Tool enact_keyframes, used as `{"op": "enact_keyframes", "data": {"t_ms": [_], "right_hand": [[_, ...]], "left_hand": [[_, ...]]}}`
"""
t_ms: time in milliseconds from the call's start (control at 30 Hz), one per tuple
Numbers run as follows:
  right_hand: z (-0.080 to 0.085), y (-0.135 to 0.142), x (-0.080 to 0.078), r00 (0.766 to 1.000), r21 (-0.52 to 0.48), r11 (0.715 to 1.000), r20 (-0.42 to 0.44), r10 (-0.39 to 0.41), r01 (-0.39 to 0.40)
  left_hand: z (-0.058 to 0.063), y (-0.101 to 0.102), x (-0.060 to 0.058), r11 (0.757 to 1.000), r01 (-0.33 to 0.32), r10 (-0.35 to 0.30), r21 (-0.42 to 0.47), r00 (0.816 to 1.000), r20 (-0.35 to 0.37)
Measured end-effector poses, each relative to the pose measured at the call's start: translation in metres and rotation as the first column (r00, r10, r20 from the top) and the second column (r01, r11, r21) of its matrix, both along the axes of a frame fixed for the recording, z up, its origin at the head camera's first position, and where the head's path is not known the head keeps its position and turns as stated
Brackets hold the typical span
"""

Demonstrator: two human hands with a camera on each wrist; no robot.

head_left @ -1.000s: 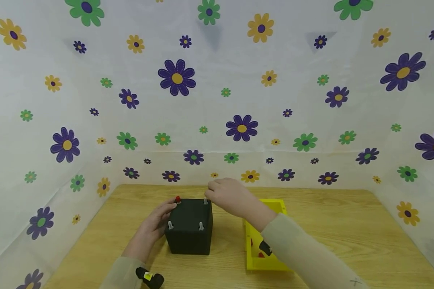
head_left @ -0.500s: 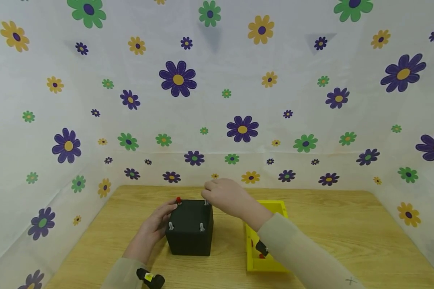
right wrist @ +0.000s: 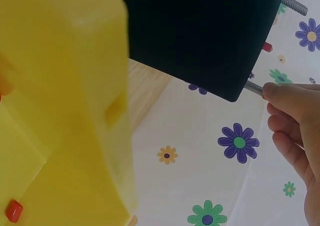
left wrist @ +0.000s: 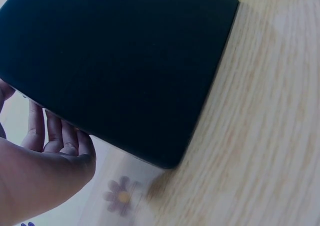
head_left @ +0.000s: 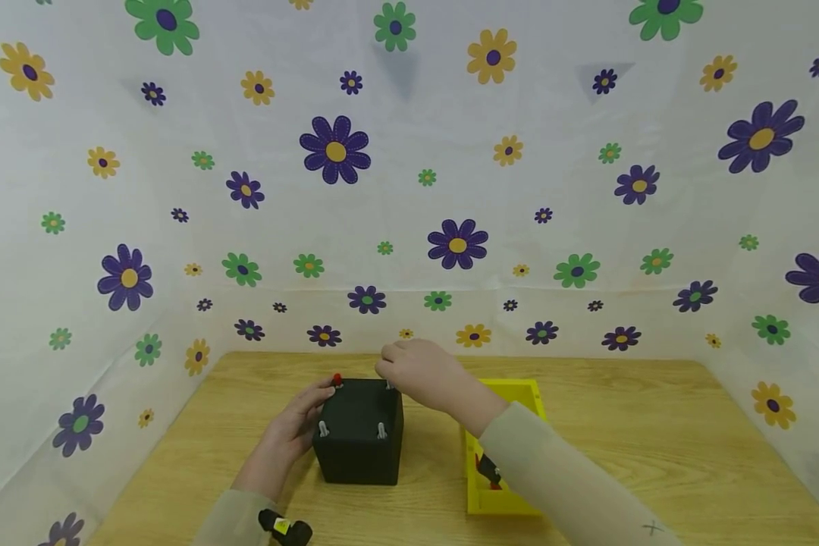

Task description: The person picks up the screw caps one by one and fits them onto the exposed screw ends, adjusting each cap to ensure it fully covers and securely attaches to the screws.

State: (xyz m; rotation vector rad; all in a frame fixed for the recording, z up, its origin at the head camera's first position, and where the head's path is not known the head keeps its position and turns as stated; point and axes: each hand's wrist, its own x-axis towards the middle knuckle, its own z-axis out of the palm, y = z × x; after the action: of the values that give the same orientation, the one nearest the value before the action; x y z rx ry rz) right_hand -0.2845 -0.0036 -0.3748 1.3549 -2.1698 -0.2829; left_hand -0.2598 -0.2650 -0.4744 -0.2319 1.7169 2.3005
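Observation:
A black block (head_left: 358,455) stands on the wooden table, with upright threaded bolts near its top corners. My left hand (head_left: 293,421) holds the block's left side, fingers reaching to the back-left corner. On the bolt there sits a small red cap (head_left: 337,378). Over the back-right corner, my right hand (head_left: 423,371) pinches at the tip of a bolt (right wrist: 253,87); whatever lies between thumb and fingers is hidden. The front-left bolt (head_left: 324,429) and front-right bolt (head_left: 382,431) are bare. In the left wrist view, my fingers (left wrist: 67,136) show against the block's side.
Right of the block stands a yellow bin (head_left: 474,502), partly under my right forearm. Inside lie red pieces, one a small red cap (right wrist: 14,211). A white flowered sheet (head_left: 396,197) hangs behind and at both sides of the table (head_left: 628,440).
My right hand has shifted slightly left and its fingers have turned a little at the back-right bolt. The left hand and the block keep their places.

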Motion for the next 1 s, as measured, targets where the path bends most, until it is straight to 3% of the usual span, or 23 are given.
{"op": "enact_keyframes", "data": {"t_ms": [400, 700, 1000], "right_hand": [[-0.0025, -0.0048, -0.0011, 0.998, 0.015, 0.999, 0.051, -0.035, 0.034], [-0.0013, -0.0058, -0.0006, 0.995, 0.021, 0.998, 0.085, -0.058, 0.057], [-0.0043, -0.0074, -0.0042, 0.99, 0.015, 0.997, 0.123, -0.071, 0.07]], "left_hand": [[0.0007, 0.0018, 0.0032, 0.998, -0.055, 0.056, -0.01, 0.998, 0.029], [0.0003, 0.0024, 0.003, 0.998, -0.06, 0.06, -0.015, 0.998, 0.024], [-0.0012, 0.0009, 0.0, 1.0, -0.018, 0.018, 0.006, 1.0, 0.011]]}}
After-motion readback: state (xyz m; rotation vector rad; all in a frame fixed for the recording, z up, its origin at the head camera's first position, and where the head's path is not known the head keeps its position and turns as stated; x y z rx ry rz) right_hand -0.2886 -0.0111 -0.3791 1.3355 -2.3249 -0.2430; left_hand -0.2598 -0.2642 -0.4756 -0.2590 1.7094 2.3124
